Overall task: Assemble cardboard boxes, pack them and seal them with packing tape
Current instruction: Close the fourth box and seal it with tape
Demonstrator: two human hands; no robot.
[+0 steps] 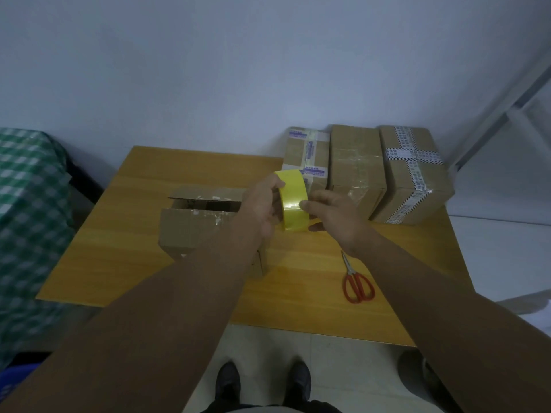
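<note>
A yellow roll of packing tape (292, 201) is held upright above the wooden table (125, 234). My left hand (262, 207) grips the roll from its left side. My right hand (334, 216) touches the roll's right face with thumb and fingertips pinched at its surface. An open cardboard box (193, 225) stands on the table just left of my left hand, its top flaps parted and a dark gap showing; my left forearm hides its right part.
Three sealed cardboard boxes (357, 171) stand in a row at the table's back right corner. Red-handled scissors (356, 281) lie on the table under my right forearm. A green checked cloth (26, 204) covers something at the left. My shoes (262, 383) are on the tiled floor.
</note>
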